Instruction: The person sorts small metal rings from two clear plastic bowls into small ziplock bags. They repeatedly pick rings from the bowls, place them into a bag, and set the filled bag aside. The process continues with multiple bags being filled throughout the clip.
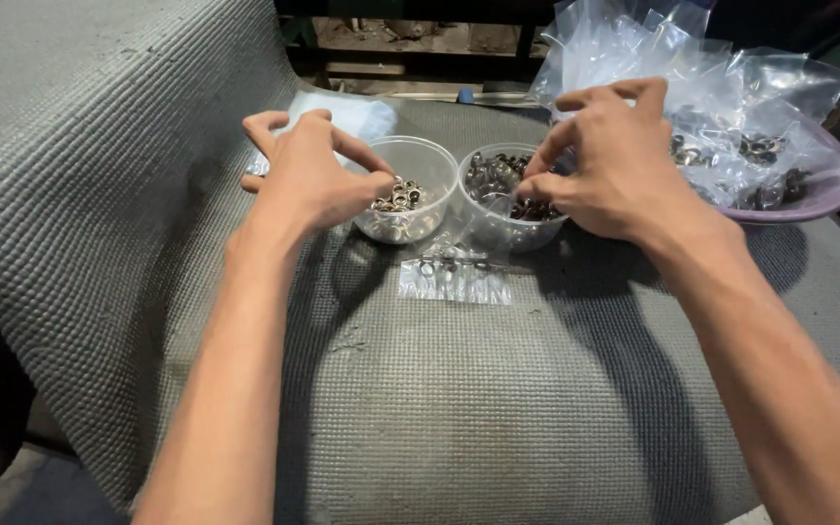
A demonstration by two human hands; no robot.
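Below, I see 2 clear tubs: my left hand (308, 180) pinches rings over the left tub (410, 190); my right hand (600, 160) pinches rings over the right tub (507, 199) of darker rings; a small bag (454, 277) lies in front.

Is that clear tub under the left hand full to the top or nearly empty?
Partly filled. The left clear tub holds a shallow layer of small metal rings; much of its wall shows bare above them. The left hand hovers at its rim.
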